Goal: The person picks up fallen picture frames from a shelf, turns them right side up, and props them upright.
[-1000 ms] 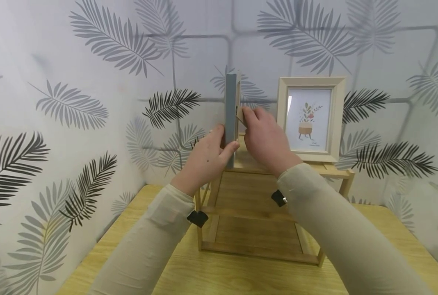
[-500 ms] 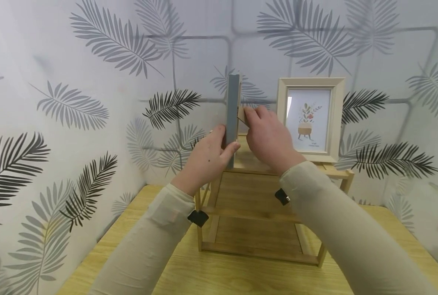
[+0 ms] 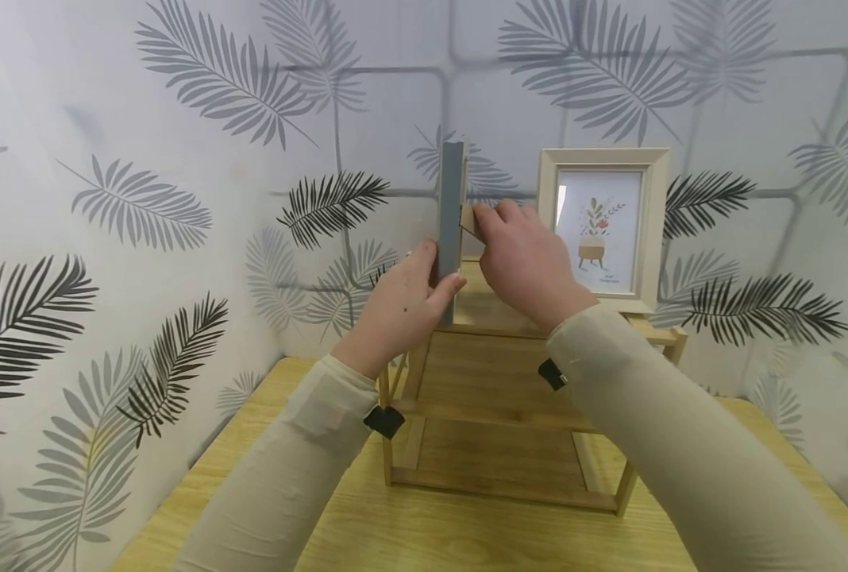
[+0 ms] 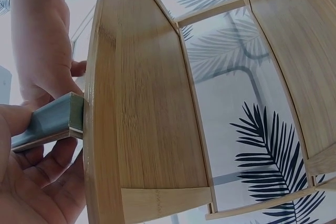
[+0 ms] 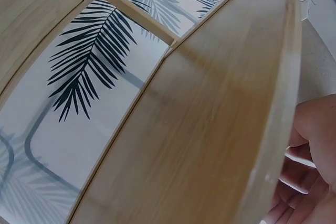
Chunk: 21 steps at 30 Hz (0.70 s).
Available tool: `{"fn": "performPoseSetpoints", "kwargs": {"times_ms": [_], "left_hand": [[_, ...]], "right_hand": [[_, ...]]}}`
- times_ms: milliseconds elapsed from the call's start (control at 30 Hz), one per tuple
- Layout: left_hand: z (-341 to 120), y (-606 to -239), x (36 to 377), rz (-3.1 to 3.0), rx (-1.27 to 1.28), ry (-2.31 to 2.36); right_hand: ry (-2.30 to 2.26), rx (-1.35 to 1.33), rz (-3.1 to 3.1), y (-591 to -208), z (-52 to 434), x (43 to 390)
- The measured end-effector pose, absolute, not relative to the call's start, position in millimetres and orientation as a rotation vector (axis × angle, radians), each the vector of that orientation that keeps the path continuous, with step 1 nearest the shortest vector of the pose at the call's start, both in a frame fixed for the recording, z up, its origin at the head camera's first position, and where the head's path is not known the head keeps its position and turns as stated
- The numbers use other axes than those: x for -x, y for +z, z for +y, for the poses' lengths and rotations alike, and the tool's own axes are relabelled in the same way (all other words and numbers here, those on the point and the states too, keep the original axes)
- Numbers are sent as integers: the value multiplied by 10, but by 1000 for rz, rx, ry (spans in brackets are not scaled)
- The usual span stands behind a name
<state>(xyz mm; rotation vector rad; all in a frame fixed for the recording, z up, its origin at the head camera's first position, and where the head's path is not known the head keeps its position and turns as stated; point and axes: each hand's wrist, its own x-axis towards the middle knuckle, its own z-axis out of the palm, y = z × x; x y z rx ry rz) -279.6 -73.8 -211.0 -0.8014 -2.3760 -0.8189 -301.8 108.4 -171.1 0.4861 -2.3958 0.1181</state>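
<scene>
A blue-grey picture frame [image 3: 450,230] stands upright, edge-on to me, on the top tier of a wooden shelf [image 3: 495,373]. My left hand [image 3: 398,310] grips its lower part, thumb on the near edge and fingers behind. From the right side, my right hand [image 3: 527,258] pinches the thin brown support flap [image 3: 471,221], which juts out from the frame's back. The left wrist view shows the frame's lower end [image 4: 50,121] right at the shelf's edge, between thumb and fingers. In the right wrist view, only part of my right hand [image 5: 317,150] appears, beyond the board.
A cream picture frame [image 3: 658,230] with a potted-plant print stands on the right of the top tier. The shelf has lower tiers and rests on a wood-grain table [image 3: 367,524]. Leaf-patterned wall covering [image 3: 202,191] rises close behind and on both sides.
My right hand has moved slightly to the right, drawing the flap farther out from the frame. The blue-grey frame has turned and shifted slightly right, while my left hand keeps its grip.
</scene>
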Motion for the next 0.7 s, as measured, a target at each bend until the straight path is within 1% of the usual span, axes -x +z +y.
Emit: {"fn": "performPoseSetpoints", "kwargs": {"times_ms": [700], "left_hand": [[-744,-2116,2806,-2366,819,-825]], "right_hand": [[78,-483,-2388,-1741,1086,3028]]}}
